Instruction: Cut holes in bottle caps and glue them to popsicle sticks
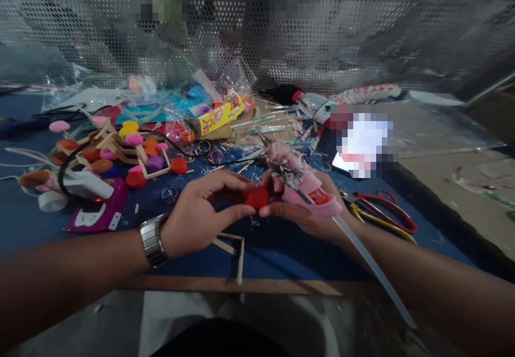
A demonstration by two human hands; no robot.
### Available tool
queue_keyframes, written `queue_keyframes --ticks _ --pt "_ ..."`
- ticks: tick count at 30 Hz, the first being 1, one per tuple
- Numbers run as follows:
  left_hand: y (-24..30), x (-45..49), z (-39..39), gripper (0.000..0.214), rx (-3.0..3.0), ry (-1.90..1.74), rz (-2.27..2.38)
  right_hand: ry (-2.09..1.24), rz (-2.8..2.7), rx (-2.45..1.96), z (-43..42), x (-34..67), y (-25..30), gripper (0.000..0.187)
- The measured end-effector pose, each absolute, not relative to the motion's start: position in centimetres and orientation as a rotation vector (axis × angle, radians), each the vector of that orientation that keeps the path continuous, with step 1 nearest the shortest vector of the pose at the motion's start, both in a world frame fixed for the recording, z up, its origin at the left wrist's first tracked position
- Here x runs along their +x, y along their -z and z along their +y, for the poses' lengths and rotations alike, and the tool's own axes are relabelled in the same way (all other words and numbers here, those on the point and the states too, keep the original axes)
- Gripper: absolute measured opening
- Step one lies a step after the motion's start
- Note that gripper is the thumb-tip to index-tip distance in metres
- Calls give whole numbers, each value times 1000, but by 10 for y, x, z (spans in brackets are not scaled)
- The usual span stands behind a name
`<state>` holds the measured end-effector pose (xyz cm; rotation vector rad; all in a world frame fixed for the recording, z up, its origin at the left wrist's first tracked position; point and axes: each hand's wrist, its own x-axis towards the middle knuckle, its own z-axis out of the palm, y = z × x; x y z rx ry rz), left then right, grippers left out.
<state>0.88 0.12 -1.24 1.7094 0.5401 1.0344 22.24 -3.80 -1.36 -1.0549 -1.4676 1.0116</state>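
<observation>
Between the fingertips of my left hand (201, 207) is a small red rounded piece (256, 198), perhaps clay or a cap. My right hand (295, 207) is wrapped around a pink hot glue gun (311, 191), and its thumb and finger also reach the red piece. Greyish scraps cling near the gun's nozzle, which points up and away. A clear glue stick (374, 271) sticks out from the gun's rear over my right forearm. Below my hands, thin wooden sticks (240, 260) joined at an angle lie at the table's front edge.
Stick frames with coloured rounded pieces (132, 148) stand at left, beside a purple-and-white power box (98, 207). Red-and-yellow-handled pliers or cutters (386, 212) and a lit phone (358, 148) lie at right. A yellow tube package (221, 116), wrappers and a bottle (316, 105) line the back, before perforated mesh.
</observation>
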Motion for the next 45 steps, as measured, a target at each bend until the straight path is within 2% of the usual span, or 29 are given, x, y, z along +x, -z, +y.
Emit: queue_keyframes --ticks 23,36,45 --pt "10 7 0 21 1764 -947 606 -908 -1565 -1076 -38 220 10 41" --pt "11 5 0 45 1782 -809 583 -862 -1555 -1193 -37 223 13 43" --pt "7 4 3 40 1895 -778 650 -956 -1576 -1159 -36 225 12 38"
